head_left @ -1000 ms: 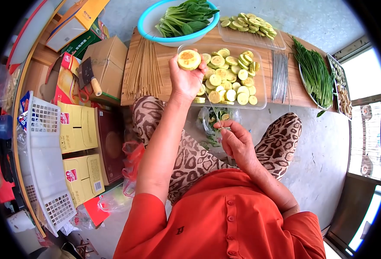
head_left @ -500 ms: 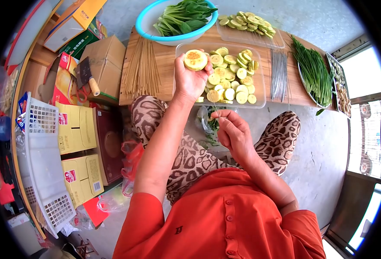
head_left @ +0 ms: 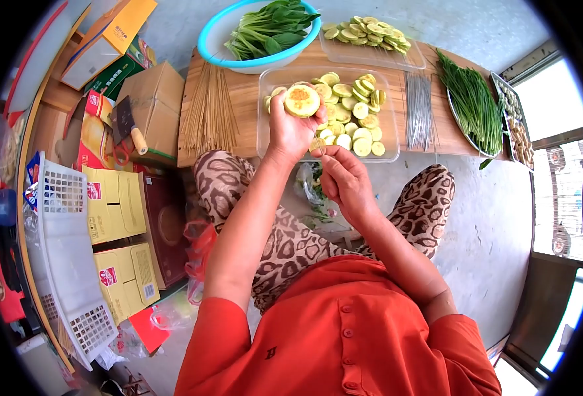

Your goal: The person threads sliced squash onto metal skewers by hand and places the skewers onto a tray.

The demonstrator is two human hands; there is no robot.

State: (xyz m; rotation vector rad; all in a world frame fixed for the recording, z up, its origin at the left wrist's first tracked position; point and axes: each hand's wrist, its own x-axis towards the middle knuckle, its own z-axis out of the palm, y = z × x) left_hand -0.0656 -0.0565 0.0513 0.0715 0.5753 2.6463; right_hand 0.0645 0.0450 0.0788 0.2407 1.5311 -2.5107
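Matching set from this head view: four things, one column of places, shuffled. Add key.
1. Cleaver
2. Bamboo skewers
3. Leafy greens
4. Zucchini piece with orange-tinged face

A. Left end of the wooden tabletop
B. In the left hand
C. Off the tabletop, by a cardboard box
D. In the blue-rimmed basin

1-C, 2-A, 3-D, 4-B
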